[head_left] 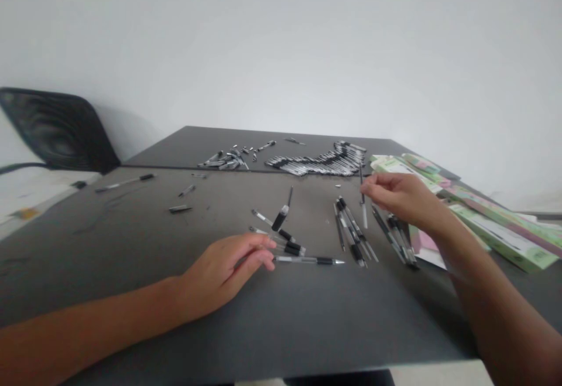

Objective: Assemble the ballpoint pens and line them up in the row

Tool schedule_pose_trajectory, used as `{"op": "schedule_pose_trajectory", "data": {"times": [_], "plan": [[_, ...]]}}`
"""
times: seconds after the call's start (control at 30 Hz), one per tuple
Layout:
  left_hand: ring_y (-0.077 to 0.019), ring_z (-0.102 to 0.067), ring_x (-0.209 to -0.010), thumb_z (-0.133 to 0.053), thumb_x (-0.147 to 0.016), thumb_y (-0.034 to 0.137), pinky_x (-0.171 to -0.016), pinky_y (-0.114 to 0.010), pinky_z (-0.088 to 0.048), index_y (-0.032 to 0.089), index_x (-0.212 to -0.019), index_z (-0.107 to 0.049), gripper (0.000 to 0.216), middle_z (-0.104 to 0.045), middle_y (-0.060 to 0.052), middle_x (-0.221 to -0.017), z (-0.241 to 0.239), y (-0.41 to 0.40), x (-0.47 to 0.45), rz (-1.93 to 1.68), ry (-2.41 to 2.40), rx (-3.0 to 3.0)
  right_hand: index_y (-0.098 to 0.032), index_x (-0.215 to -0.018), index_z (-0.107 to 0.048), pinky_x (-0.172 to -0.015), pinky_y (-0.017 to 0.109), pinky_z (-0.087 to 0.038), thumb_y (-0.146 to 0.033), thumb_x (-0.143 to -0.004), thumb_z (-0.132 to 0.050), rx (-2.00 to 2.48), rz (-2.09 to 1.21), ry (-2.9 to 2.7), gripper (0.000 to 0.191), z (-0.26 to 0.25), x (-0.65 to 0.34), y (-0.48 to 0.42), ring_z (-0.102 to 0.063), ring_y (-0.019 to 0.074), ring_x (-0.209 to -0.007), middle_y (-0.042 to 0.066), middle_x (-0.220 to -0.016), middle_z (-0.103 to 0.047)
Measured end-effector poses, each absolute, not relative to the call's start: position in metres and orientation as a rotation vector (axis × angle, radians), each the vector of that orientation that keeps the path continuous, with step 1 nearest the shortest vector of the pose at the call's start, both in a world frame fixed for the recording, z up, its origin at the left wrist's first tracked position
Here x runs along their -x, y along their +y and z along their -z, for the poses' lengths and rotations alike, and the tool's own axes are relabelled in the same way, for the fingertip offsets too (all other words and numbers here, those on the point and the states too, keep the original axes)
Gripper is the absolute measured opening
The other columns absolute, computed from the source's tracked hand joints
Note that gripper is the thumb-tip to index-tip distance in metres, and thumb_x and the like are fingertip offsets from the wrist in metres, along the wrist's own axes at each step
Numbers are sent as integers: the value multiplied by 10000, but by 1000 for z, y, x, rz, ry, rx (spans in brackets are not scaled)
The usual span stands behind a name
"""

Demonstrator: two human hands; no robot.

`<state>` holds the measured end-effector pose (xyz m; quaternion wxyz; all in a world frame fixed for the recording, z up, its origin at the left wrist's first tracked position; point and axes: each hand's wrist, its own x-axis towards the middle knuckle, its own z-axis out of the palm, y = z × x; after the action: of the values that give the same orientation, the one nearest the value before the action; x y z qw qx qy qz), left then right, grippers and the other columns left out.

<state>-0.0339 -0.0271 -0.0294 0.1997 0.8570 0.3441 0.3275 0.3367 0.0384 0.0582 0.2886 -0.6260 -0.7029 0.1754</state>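
My left hand (228, 266) is closed at the near side of the table, its thumb and fingertips pinching the rear end of a clear pen with a black grip (307, 260). That pen points right, its tip bare. Raised at the right, my right hand (401, 195) pinches a thin pen refill (363, 201), dark above and pale below, held nearly upright. Beneath it lies a bunch of pens and refills (351, 231). Just beyond my left fingers are several pen parts, among them a pen with a black grip (292, 248) and a pen cap (280, 218).
A long row of pens (320, 162) lies at the back, left of it a loose pile of pen parts (226, 159). Green and pink cardboard boxes (500, 236) lie at the right. More pens (397, 239) rest beside them. A black chair (57, 128) stands at the left.
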Motion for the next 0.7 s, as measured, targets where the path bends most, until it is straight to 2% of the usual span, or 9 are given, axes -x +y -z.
{"op": "schedule_pose_trajectory", "data": {"times": [0.17, 0.27, 0.37, 0.47, 0.6, 0.7], "plan": [[-169, -809, -985, -505, -1095, 252, -937, -269, -576, 252, -1060, -696, 195, -856, 25, -970, 23, -30, 32, -903, 935, -2421, -227, -690, -577, -469, 262, -276, -412, -909, -624, 1288, -735, -1562, 291, -50, -287, 16, -349, 106, -465, -48, -518, -478], [-171, -802, -979, -509, -1094, 247, -912, -264, -571, 251, -1040, -713, 211, -850, 13, -1006, 21, -30, 32, -869, 910, -2434, -244, -698, -520, -459, 252, -286, -410, -925, -610, 1184, -880, -1521, 295, -44, -265, 4, -370, 111, -465, -44, -522, -517], [-168, -788, -967, -519, -1094, 253, -898, -263, -557, 256, -1058, -714, 199, -834, 14, -1035, 23, -30, 33, -834, 883, -2432, -232, -731, -564, -475, 246, -306, -462, -914, -664, 1240, -940, -1658, 311, -38, -259, 3, -409, 109, -482, -29, -555, -602], [-174, -769, -958, -508, -1108, 308, -895, -280, -536, 261, -1075, -698, 198, -822, 21, -1020, 23, -29, 34, -811, 983, -2346, -203, -736, -652, -526, 248, -351, -533, -856, -771, 1328, -832, -1900, 371, -28, -266, 15, -486, 113, -545, -8, -622, -661], [-174, -710, -826, -412, -1151, 414, -833, -308, -511, 230, -1138, -601, 265, -779, 20, -879, 22, -23, 31, -882, 1208, -2026, -224, -905, -777, -564, 282, -399, -646, -847, -790, 1385, -549, -1998, 426, -11, -274, 28, -561, 140, -606, 30, -784, -756], [-173, -643, -764, -372, -1158, 451, -787, -315, -494, 220, -1091, -543, 296, -720, 9, -806, 23, -17, 29, -947, 1100, -1870, -253, -938, -780, -546, 320, -406, -720, -811, -793, 1409, -414, -1976, 484, -5, -275, 27, -557, 165, -567, 29, -737, -735]]}}
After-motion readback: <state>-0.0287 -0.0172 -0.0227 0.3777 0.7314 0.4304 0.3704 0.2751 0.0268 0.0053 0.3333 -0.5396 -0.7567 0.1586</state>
